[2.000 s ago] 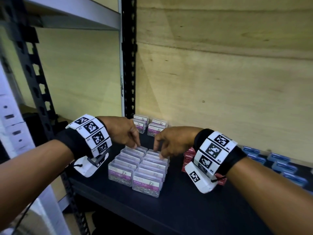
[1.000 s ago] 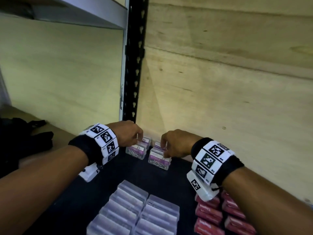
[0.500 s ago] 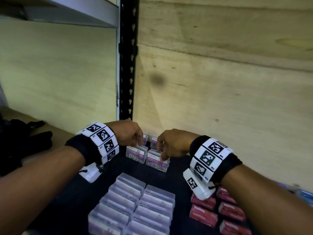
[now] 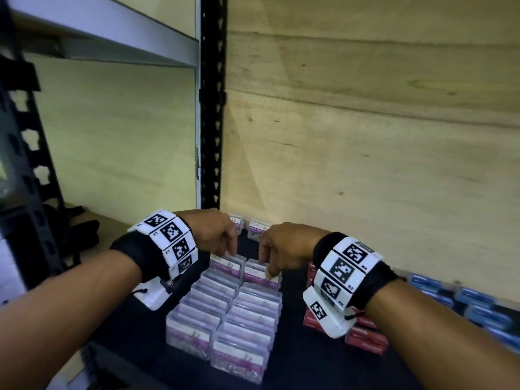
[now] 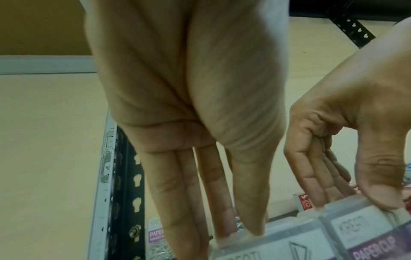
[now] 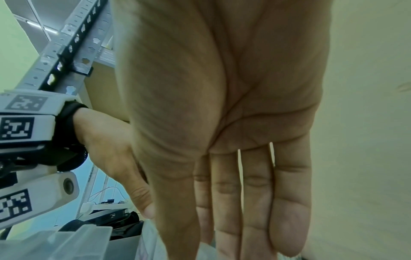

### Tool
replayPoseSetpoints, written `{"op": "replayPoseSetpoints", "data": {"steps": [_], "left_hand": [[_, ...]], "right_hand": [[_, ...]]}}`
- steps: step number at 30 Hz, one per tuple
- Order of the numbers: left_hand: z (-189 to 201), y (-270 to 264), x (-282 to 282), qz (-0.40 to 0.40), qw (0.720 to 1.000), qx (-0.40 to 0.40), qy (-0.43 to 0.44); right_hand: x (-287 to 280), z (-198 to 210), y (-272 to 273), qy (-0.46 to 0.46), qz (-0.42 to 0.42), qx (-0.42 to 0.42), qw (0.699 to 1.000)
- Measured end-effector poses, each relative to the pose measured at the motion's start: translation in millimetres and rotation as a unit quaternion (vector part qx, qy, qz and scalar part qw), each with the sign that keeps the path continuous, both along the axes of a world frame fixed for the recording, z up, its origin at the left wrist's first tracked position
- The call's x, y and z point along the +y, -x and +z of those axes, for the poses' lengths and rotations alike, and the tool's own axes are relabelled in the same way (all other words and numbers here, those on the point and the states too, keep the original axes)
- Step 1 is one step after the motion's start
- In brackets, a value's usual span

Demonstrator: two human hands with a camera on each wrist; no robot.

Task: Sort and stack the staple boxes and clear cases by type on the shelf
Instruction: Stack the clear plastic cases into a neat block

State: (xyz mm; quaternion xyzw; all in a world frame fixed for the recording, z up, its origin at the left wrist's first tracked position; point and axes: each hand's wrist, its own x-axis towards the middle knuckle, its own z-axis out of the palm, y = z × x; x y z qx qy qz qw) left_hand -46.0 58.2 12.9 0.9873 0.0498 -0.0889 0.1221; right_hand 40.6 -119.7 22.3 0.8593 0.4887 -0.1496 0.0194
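Note:
Two rows of clear cases [image 4: 225, 313] with purple paper-clip labels stand mid-shelf. My left hand [image 4: 222, 240] pinches one clear case [image 4: 225, 266] between thumb and fingers at the far end of the left row. My right hand [image 4: 284, 251] pinches another clear case [image 4: 260, 277] at the far end of the right row. In the left wrist view my left hand's fingers [image 5: 211, 176] point down onto its case [image 5: 278, 246], and the right hand [image 5: 355, 140] grips its labelled case [image 5: 355, 234]. Red staple boxes [image 4: 365, 337] lie beside my right wrist.
Two more clear cases [image 4: 257, 229] sit at the back against the plywood wall. Blue boxes [image 4: 478, 308] lie at far right. A black slotted post [image 4: 213, 108] stands in the back corner, with an upper shelf [image 4: 112, 32] overhead. Bare dark shelf [image 4: 309, 367] shows in front.
Both hands reached to the back, each took a clear case there, and brought it toward me to the far ends of the two rows.

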Motion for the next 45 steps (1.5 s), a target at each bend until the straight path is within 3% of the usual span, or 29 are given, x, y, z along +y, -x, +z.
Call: {"op": "replayPoseSetpoints", "data": {"steps": [24, 28, 36, 45], "left_hand": [[4, 26, -20, 0.012, 0.999, 0.028, 0.031], [8, 15, -12, 0.040, 0.998, 0.017, 0.036], [8, -34, 34, 0.082, 0.992, -0.091, -0.043], [-10, -76, 61, 0.090, 0.990, -0.078, -0.081]], "right_hand": [[-29, 11, 30, 0.037, 0.033, 0.002, 0.999], [-20, 20, 11, 0.058, 0.035, 0.008, 0.998], [23, 14, -54, -0.016, -0.016, -0.094, 0.995], [53, -3, -89, 0.008, -0.013, -0.125, 0.992]]}}
